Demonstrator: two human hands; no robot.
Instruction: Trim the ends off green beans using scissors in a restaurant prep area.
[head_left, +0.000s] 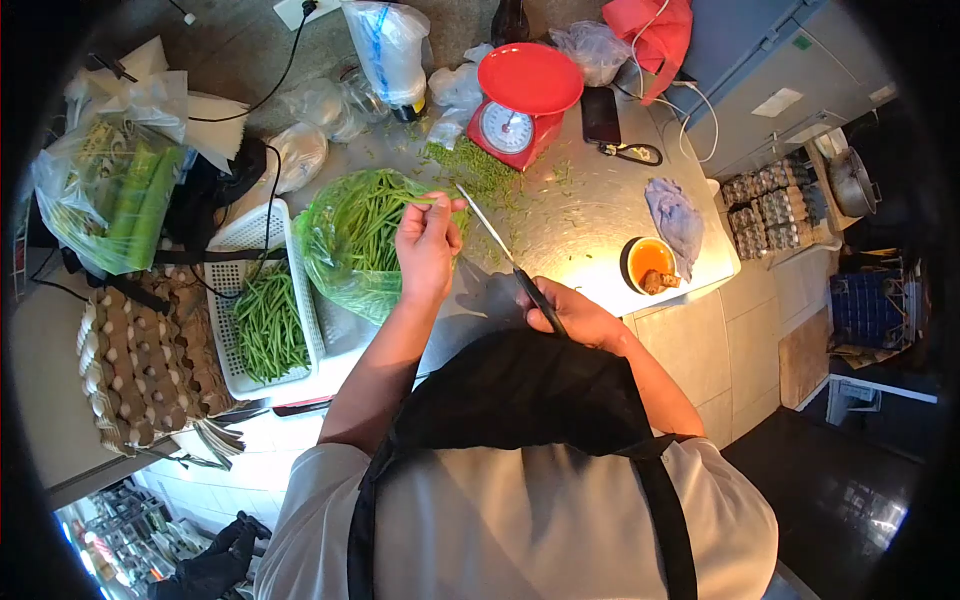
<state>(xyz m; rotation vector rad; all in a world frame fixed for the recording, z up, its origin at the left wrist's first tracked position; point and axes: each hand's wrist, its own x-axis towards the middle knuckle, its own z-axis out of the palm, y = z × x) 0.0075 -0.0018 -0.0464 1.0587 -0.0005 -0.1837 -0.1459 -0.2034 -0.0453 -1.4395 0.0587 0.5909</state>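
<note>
Pinched between the thumb and fingers of my left hand (426, 255) is a green bean (420, 200), its tip pointing right. My right hand (574, 311) grips the black handle of a pair of scissors (495, 229), whose metal blades point up and left, ending close to the bean. Behind my left hand lies a translucent green plastic bag (326, 281) full of green beans (367, 225). More green beans (270, 326) fill part of a white perforated plastic basket (316, 330) to the left. Small green trimmings (495, 180) are scattered on the steel table (592, 217).
A red kitchen scale (517, 97) stands at the back, near a phone (600, 116). At right are a cup of orange liquid (649, 259) and a purple cloth (675, 217). Egg trays (142, 352) and a bag of leafy vegetables (112, 195) sit at left, with a black cable (276, 180).
</note>
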